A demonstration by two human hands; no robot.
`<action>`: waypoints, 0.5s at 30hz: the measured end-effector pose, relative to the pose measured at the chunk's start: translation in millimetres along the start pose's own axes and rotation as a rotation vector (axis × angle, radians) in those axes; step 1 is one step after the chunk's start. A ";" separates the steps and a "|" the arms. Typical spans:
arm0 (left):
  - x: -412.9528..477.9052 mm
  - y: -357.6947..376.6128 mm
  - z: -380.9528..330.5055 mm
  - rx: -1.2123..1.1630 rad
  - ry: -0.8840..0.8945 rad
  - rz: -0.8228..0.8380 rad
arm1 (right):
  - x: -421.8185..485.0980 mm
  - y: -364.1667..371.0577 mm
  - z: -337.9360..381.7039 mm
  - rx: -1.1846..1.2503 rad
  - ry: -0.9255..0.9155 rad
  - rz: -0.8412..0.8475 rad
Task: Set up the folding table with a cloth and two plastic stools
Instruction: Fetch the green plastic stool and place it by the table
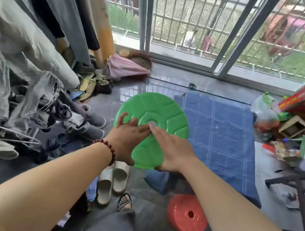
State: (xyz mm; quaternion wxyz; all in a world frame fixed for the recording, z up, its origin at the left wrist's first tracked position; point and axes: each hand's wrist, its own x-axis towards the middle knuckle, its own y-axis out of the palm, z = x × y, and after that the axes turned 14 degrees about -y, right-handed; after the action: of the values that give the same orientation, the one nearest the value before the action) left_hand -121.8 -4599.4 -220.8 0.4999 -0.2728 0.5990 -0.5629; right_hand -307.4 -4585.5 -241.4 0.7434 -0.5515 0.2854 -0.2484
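A round green plastic stool (161, 108) is seen from above, its seat facing me, left of the blue cloth. My left hand (124, 141) lies with spread fingers on the seat's near left rim and grips it. My right hand (171, 151) holds the near right rim with straight fingers on top; its thumb is hidden below. The fingertips of both hands meet near the seat's centre. A blue checked cloth (224, 140) covers a low flat surface to the right; what lies under it is hidden. A red plastic stool (187, 215) stands on the floor by my right forearm.
Hanging clothes and a heap of garments (12, 70) crowd the left side. White slippers (113, 181) and grey shoes (92, 125) lie on the floor near my feet. Boxes and bags (299, 121) pile up at right above a dark frame (297, 187). A sliding glass door (185, 19) closes the far side.
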 end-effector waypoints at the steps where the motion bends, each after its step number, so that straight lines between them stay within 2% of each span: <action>1: 7.9 1.0 8.5 0.000 0.009 -0.008 | 10.3 -0.2 -3.1 -0.001 0.014 -0.004; 10: 58.7 16.6 55.1 0.023 0.030 -0.013 | 71.2 4.2 -24.1 0.013 0.049 0.027; 15: 82.8 23.9 63.5 0.018 0.024 0.055 | 93.4 13.8 -43.5 0.023 0.050 0.075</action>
State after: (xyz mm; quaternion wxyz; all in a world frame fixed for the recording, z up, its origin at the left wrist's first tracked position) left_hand -87.8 -4693.3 -259.0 0.5105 -0.2449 0.6071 -0.5575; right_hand -270.4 -4675.2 -278.7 0.7510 -0.5255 0.3218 -0.2373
